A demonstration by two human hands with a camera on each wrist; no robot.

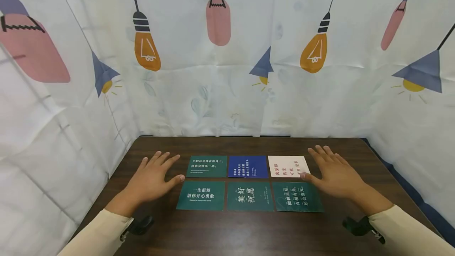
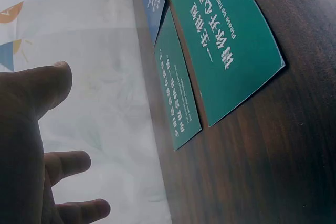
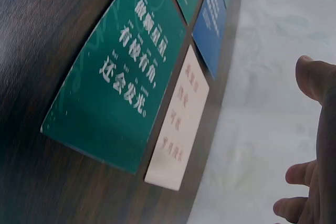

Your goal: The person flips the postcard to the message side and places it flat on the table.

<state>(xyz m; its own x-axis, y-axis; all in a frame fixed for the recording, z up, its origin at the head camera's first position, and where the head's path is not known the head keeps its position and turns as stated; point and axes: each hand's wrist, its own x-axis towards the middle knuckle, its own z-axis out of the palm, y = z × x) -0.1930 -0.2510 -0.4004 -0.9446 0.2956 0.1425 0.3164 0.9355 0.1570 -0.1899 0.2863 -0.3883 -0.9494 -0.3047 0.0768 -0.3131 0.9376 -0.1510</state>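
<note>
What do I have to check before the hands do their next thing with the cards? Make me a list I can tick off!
1. Left hand free: ok. It holds nothing and its fingers are spread.
2. Right hand free: ok. It holds nothing either.
3. Cards not overlapping: ok. All six lie on the table in two rows of three.
4. Writing side up: ok. Words show on every card.
5. Every card in full sight from the head view: not ok. The right hand hides a corner of the pink card.
6. Anything printed underneath: cannot tell. The undersides are hidden.
</note>
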